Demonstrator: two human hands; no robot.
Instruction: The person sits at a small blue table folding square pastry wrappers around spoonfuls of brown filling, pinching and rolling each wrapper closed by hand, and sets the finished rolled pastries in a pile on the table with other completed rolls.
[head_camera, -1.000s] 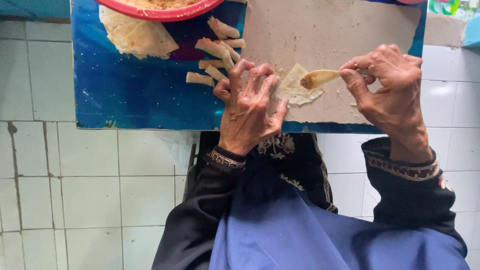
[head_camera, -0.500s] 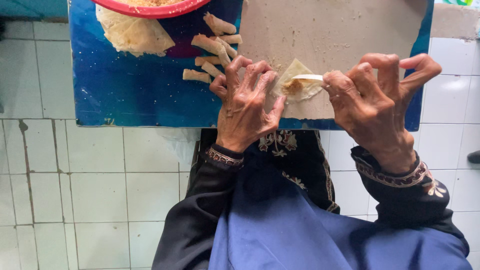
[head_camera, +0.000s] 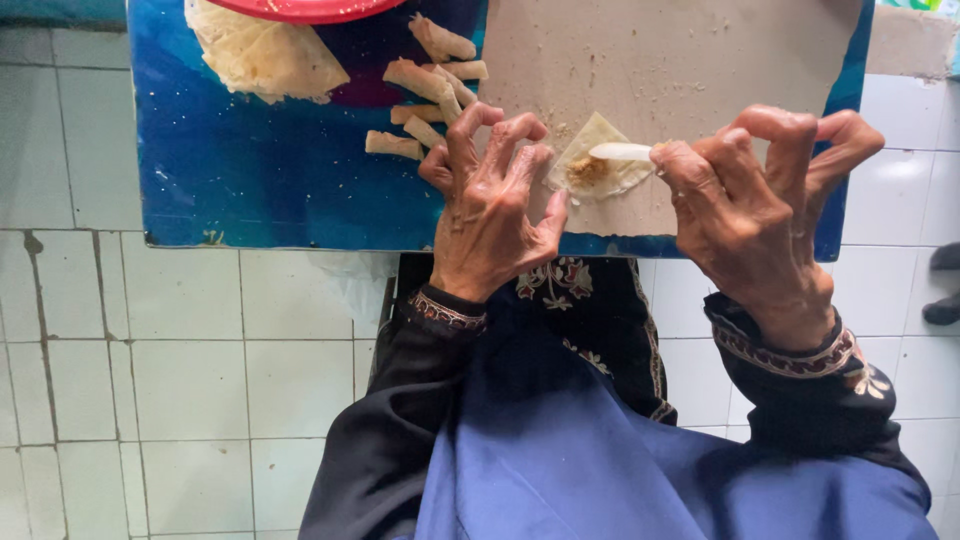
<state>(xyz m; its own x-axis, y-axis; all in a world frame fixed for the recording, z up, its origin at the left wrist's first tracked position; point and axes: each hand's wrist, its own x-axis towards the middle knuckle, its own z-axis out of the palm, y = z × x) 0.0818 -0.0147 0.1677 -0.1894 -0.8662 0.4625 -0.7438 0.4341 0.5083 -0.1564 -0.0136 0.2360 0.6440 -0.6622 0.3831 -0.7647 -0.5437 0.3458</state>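
2 hands over blue worktop (head_camera: 260, 190). Left hand (head_camera: 490, 205), fingers bent, presses thin pale pastry sheet (head_camera: 600, 165) onto grey board (head_camera: 680, 70). Right hand (head_camera: 750, 205) pinches small white plastic spoon (head_camera: 622, 152), tip above brown filling (head_camera: 585, 172). 5 rolled pastries (head_camera: 425, 85) beside left hand.

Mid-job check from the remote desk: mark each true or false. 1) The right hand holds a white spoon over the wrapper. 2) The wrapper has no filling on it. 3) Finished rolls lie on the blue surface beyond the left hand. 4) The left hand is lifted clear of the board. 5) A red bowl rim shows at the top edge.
1) True: the right hand holds the white spoon over the wrapper.
2) False: a small brown heap of filling sits on it.
3) True: the rolls lie beyond the left hand.
4) False: its fingertips press on the board at the wrapper's edge.
5) True: the red bowl rim is there.
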